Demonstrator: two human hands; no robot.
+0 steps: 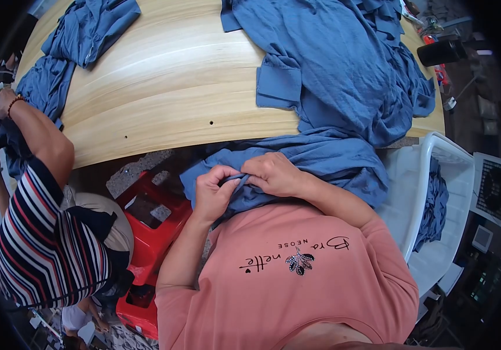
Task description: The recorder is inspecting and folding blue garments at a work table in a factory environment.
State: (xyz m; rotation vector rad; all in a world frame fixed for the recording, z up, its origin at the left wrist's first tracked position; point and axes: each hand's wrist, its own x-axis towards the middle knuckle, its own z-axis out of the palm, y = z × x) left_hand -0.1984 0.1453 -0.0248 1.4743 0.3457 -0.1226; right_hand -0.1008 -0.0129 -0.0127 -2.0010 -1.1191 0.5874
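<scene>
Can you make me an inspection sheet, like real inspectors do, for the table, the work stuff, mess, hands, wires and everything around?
Surface: light wood-grain table, two small dark holes near its front edge.
Job's things: blue cloth bunched between table and person; a blue pile on the table's right, more blue fabric at far left.
Clutter: black cylindrical thing by the table's right edge.
Hands: left hand and right hand close together, pinching the blue cloth.
Cables: apparently one pale cord, far right; blurry.
Surroundings: co-worker in striped top, left; red stools; white tub holding blue fabric, right.
</scene>
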